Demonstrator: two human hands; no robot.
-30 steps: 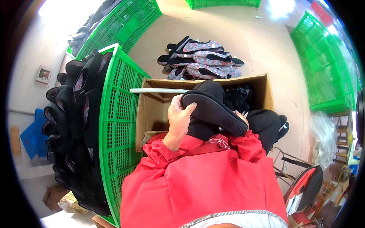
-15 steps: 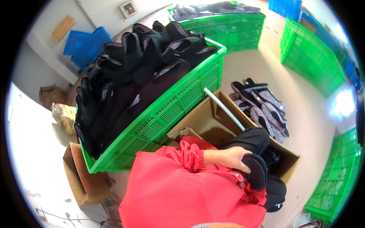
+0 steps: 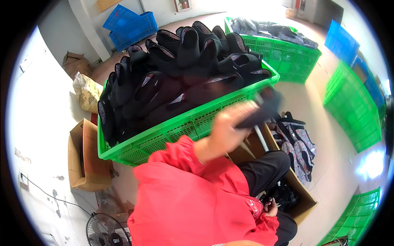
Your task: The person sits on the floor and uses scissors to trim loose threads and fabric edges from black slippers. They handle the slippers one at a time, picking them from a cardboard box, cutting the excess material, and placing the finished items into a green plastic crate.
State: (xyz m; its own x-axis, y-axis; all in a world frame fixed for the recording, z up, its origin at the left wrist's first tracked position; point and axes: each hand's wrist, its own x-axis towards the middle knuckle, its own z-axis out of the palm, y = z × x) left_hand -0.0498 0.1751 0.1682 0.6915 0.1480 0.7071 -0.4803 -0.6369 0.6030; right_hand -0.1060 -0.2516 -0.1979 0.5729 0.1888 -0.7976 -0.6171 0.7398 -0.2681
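My left hand (image 3: 230, 128), blurred by motion, is raised near the side of the green crate (image 3: 180, 133). It grips a black slipper (image 3: 262, 110), which is smeared too. In that crate lies a heap of black slippers (image 3: 176, 90), some showing a patterned lining. Low by my lap is my right hand (image 3: 271, 207), its fingers curled closed; what they hold, if anything, I cannot make out. Close beside that hand, dark items (image 3: 284, 196) sit in an open cardboard box (image 3: 301, 197).
A white tube (image 3: 261, 138) slants over the box. Several patterned slippers (image 3: 301, 153) lie on the floor beyond it. Other green crates (image 3: 283, 59) and blue crates (image 3: 135, 32) stand around. At lower left are a cardboard carton (image 3: 96, 158) and a fan (image 3: 107, 231).
My left hand has lifted the black slipper from my lap up toward the crate. My right hand now shows by my lap. The view has shifted left.
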